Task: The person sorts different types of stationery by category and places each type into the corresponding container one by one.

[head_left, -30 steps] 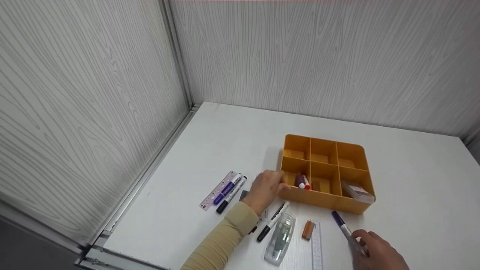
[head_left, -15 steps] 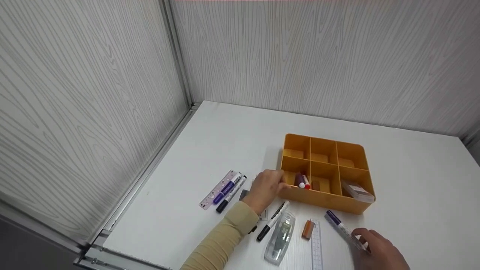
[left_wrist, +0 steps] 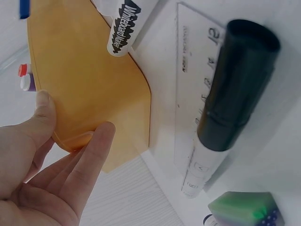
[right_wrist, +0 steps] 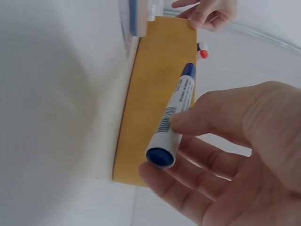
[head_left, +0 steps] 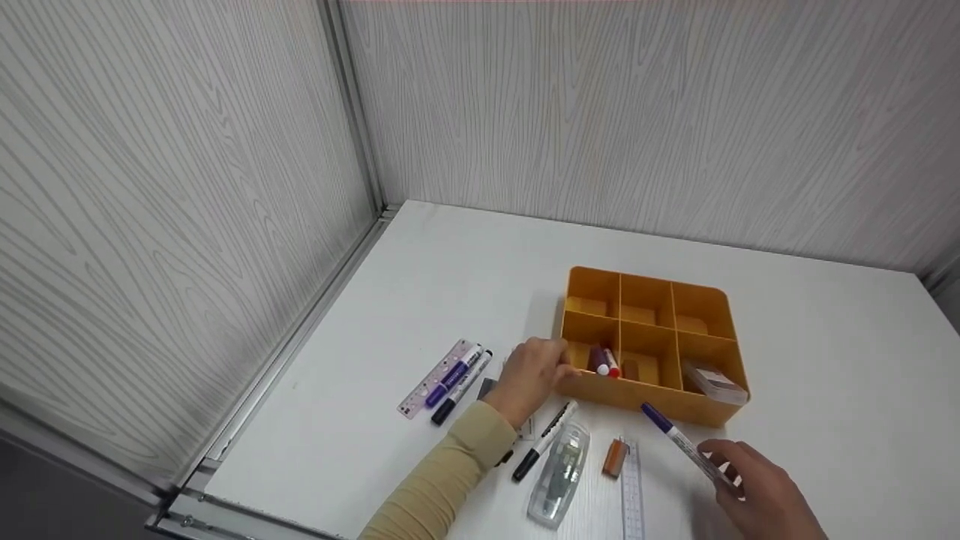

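Note:
An orange tray [head_left: 701, 304] with several compartments sits on the white table. My left hand [head_left: 559, 358] grips its front-left corner, thumb on the rim and fingers on the outer wall [left_wrist: 89, 80]. Purple and red capped markers [head_left: 604, 362] lie in the front-left compartment. My right hand [head_left: 724, 465] pinches a purple-capped marker [head_left: 675, 435] just in front of the tray's front wall, cap pointing at it. In the right wrist view the marker [right_wrist: 175, 115] lies between thumb and fingers, over the tray wall [right_wrist: 157, 61].
Left of the tray lie a pink ruler [head_left: 426, 379], a purple marker [head_left: 452, 375] and a black marker [head_left: 461, 388]. In front lie a black marker [head_left: 544, 441], a clear case [head_left: 559, 474], an orange eraser [head_left: 615, 458] and a clear ruler [head_left: 632, 491]. A clear box [head_left: 716, 381] sits in the front-right compartment.
My right hand has lifted the purple-capped marker and carried it left and toward the tray's front wall. The left hand has stayed on the tray corner.

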Demonstrator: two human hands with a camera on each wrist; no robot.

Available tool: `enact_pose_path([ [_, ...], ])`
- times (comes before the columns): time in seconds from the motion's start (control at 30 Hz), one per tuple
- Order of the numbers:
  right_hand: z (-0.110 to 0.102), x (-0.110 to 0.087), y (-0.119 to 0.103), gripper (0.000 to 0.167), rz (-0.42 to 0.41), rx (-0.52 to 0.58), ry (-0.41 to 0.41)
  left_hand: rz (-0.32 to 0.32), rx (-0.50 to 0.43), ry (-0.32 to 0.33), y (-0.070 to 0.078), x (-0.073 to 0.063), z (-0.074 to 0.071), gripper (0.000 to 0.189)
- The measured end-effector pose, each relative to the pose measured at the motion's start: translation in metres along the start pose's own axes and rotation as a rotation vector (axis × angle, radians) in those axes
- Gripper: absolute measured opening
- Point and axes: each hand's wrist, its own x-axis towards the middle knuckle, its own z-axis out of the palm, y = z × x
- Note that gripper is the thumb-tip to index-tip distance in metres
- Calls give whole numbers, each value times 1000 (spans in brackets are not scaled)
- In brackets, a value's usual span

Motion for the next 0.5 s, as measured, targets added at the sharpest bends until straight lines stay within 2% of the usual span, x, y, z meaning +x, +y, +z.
enact_pose_path([
  [0.13, -4, -2, -10, 41, -126, 57, 154, -7, 8, -6, 0, 1, 0, 23],
  [0.3, -9, 2, -24, 45, -274, 60, 342, -12, 15, -12, 0, 1, 0, 22],
  [0.43, -13, 8, -37, 51, -363, 32, 414, -32, 13, -26, 2, 2, 0, 21],
  [0.5, -15, 12, -45, 49, -381, 14, 421, -45, 7, -38, 2, 3, 0, 20],
])
